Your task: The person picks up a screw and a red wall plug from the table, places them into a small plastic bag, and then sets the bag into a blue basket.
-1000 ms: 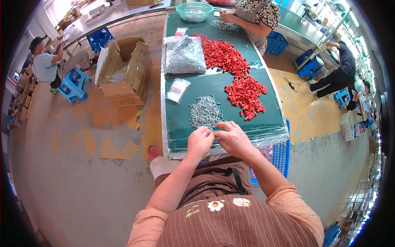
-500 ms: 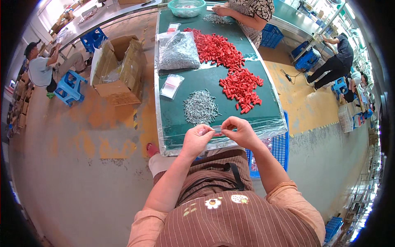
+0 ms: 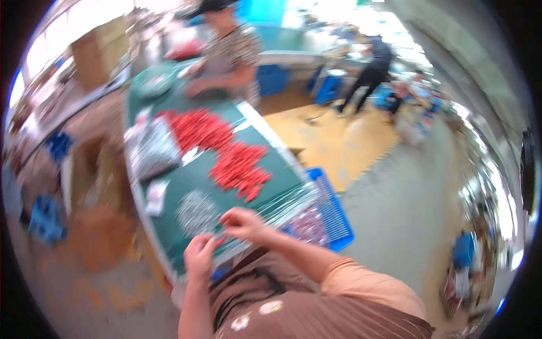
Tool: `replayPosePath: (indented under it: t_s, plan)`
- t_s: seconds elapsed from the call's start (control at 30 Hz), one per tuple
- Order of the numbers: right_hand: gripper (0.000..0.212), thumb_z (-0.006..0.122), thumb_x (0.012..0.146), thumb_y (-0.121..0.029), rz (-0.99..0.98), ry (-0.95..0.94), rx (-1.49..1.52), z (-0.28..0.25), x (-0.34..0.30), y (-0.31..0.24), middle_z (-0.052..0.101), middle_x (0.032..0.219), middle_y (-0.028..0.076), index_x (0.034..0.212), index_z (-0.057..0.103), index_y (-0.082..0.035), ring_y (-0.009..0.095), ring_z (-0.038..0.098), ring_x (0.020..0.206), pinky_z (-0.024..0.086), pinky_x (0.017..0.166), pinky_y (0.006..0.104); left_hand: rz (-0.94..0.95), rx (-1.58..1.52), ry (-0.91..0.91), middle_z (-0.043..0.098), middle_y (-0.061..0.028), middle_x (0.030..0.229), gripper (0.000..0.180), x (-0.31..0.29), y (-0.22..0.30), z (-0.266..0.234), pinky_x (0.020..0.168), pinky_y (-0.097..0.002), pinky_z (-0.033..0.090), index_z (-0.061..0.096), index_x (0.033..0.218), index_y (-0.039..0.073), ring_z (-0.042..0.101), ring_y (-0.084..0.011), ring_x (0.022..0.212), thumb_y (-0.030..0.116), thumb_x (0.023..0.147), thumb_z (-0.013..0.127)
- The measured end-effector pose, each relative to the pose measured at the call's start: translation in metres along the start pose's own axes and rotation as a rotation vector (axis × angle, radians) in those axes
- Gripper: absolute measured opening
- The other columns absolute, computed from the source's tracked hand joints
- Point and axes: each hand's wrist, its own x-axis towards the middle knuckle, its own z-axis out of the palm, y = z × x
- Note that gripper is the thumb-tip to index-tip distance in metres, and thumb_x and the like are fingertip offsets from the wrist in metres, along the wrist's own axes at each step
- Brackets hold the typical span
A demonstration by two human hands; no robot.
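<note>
Motion blurs the view. My left hand [image 3: 199,255] is closed in a pinch at the table's near edge. Close by on its right, my right hand [image 3: 244,224] also has its fingers pinched together. Between them is what looks like a small clear plastic bag, blurred, with a bit of red [image 3: 220,241] showing by the left fingertips. Just beyond my hands lies a heap of small silver screws [image 3: 197,213]. Farther right, short red plastic plugs are spread in a near heap [image 3: 240,169] and a far heap [image 3: 200,129].
A large clear bag [image 3: 153,150] of grey pieces and a stack of small bags [image 3: 156,198] lie along the green table's [image 3: 186,175] left side. A blue basket [image 3: 339,223] with filled packets stands at right. A co-worker [image 3: 234,56] works at the far end; a carton [image 3: 96,169] stands left.
The whole view has swung to the right, so the table appears farther left and tilted. My hands stay close together at the table's near edge, still pinched.
</note>
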Motion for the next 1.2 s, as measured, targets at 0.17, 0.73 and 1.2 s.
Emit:
replayPosePath:
  t_s: [0.17,0.73,1.2]
  plan:
    - [0.023,0.059,0.077,0.002,0.077,-0.015,0.235,0.001,-0.008,-0.007,0.056,0.075,0.002,0.099,0.052,0.001,0.008,0.053,0.069,0.045,0.063,0.0242,0.028,-0.040,-0.029,0.055,0.0009,0.070,0.001,0.003,-0.009,-0.001,0.053,-0.0191,0.037,0.060,0.083,0.004,0.048,-0.0058,0.059,0.003,0.084,0.061]
    - [0.021,0.057,0.080,0.002,0.080,-0.095,0.087,-0.014,-0.013,-0.029,0.057,0.078,0.004,0.100,0.051,0.000,0.009,0.055,0.074,0.048,0.069,0.0247,0.072,-0.150,-0.098,0.052,0.0031,0.067,0.003,0.013,-0.017,0.012,0.052,-0.0171,0.037,0.060,0.083,0.002,0.047,-0.0047,0.058,-0.001,0.084,0.061]
    - [0.020,0.064,0.080,-0.004,-0.012,-0.030,0.055,-0.013,-0.020,-0.020,0.061,0.080,0.005,0.098,0.057,-0.001,0.011,0.061,0.074,0.049,0.067,0.0263,0.158,0.172,-0.143,0.062,-0.0034,0.079,0.004,-0.007,0.012,0.023,0.070,-0.0234,0.044,0.062,0.080,-0.001,0.055,-0.0098,0.075,0.001,0.082,0.061]
